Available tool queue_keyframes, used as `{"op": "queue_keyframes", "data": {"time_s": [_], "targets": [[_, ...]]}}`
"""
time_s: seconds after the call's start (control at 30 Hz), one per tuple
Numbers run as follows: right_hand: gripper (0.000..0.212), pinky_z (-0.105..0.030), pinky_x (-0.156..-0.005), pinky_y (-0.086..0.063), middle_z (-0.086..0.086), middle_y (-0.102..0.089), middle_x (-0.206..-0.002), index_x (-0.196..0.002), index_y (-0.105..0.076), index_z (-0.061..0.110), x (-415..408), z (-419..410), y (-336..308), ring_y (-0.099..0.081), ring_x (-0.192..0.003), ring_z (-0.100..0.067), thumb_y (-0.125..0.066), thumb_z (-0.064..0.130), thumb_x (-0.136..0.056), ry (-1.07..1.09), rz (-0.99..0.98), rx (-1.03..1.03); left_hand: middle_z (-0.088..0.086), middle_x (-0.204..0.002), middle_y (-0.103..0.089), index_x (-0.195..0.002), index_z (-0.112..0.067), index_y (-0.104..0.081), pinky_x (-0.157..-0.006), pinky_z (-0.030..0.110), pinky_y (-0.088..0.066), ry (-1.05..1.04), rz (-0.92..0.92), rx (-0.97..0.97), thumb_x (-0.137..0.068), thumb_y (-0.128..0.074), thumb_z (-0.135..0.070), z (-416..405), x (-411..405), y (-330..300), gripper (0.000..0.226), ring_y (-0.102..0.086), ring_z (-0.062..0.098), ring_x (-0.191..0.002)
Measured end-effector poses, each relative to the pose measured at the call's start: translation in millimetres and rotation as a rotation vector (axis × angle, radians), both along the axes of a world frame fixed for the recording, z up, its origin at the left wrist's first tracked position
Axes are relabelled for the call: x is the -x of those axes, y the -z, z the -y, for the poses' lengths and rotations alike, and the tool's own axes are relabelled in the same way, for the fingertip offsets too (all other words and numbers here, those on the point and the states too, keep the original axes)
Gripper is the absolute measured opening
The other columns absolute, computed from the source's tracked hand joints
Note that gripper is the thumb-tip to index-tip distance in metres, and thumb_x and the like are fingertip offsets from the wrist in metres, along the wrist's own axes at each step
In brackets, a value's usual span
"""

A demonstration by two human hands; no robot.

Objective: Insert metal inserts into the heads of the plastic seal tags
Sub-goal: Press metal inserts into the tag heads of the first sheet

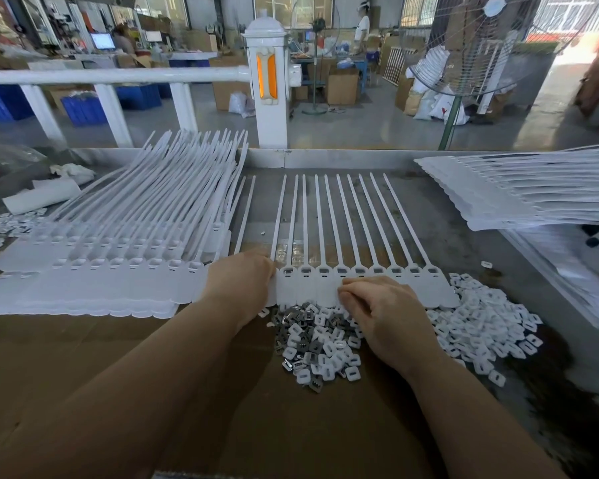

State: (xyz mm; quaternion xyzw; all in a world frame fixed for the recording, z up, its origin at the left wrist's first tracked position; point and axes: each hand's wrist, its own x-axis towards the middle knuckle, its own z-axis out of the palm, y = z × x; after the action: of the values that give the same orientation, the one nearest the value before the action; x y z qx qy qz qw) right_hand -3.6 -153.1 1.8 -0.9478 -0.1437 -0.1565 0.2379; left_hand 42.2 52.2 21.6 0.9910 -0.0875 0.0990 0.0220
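A strip of joined white plastic seal tags (408,288) lies flat on the table, tails pointing away, heads in a row near me. Metal inserts show dark in the heads (377,270). My left hand (239,281) rests on the strip's left end, fingers curled down over its edge. My right hand (384,305) lies on the strip's flag part near the middle, fingertips pinched together on the plastic; what they hold is hidden. A heap of grey metal inserts and white caps (317,344) sits just below the strip between my hands.
A stack of tag strips (118,257) lies at the left, another stack (519,191) at the right rear. A pile of white caps (488,326) spreads to the right. Brown cardboard (222,392) covers the near table. A white railing post (268,81) and a fan (464,46) stand behind.
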Motion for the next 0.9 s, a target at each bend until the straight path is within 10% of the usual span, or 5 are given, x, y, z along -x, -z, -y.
{"op": "queue_keyframes", "data": {"time_s": [0.6,0.9], "targets": [[0.025,-0.029,-0.095,-0.035,0.006,-0.066,-0.113,-0.110,-0.067,0.021,0.9,-1.0,-0.5,-0.055,-0.108,-0.011,-0.051,0.031,-0.094,0.006,0.014,0.008,-0.004,-0.115,-0.057,-0.115,-0.020,-0.066,-0.091,0.027,-0.042,0.041,-0.163,0.309,-0.093,-0.047,-0.005,-15.1,0.7,-7.9,0.033,-0.055,0.020,-0.104],[0.027,-0.030,-0.096,-0.033,0.007,-0.065,-0.116,-0.113,-0.066,0.022,0.7,0.1,0.0,-0.052,-0.111,-0.010,-0.048,0.033,-0.095,-0.001,0.000,0.005,-0.010,-0.081,-0.066,-0.075,-0.031,-0.070,-0.068,0.016,-0.050,0.237,-0.341,0.535,-0.077,-0.074,-0.013,-32.9,19.4,-23.8,0.019,-0.062,0.005,-0.072]]}}
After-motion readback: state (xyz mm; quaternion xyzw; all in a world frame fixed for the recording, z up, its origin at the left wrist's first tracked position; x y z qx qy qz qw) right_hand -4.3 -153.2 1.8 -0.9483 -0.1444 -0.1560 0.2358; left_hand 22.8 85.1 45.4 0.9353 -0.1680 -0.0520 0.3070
